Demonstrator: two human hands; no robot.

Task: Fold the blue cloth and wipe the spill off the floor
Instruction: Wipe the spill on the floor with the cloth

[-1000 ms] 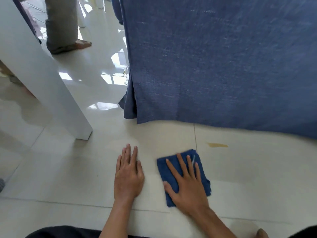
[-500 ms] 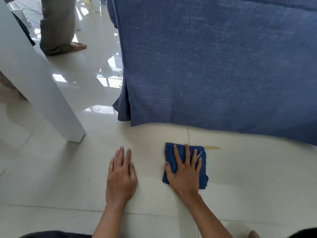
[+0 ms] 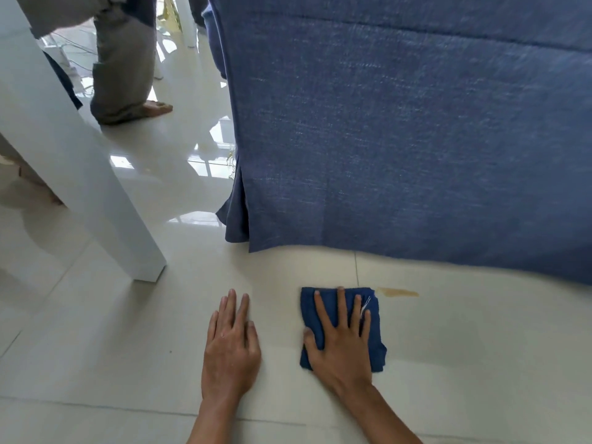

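A small folded blue cloth [image 3: 374, 334] lies flat on the pale tiled floor. My right hand [image 3: 341, 344] presses down on it, fingers spread across its top. A thin yellowish spill [image 3: 398, 292] streaks the floor just beyond the cloth's far right corner, touching or nearly touching its edge. My left hand [image 3: 230, 347] rests flat on the bare tile to the left of the cloth, fingers together, holding nothing.
A large blue fabric-covered piece of furniture [image 3: 410, 139] hangs down to the floor right behind the cloth. A white table leg [image 3: 96, 193] slants down at the left. Another person's trouser leg and bare foot [image 3: 128, 91] stand at the far left.
My right hand has slid the cloth away from me and to the right, up to the spill. The left hand stayed flat on the floor.
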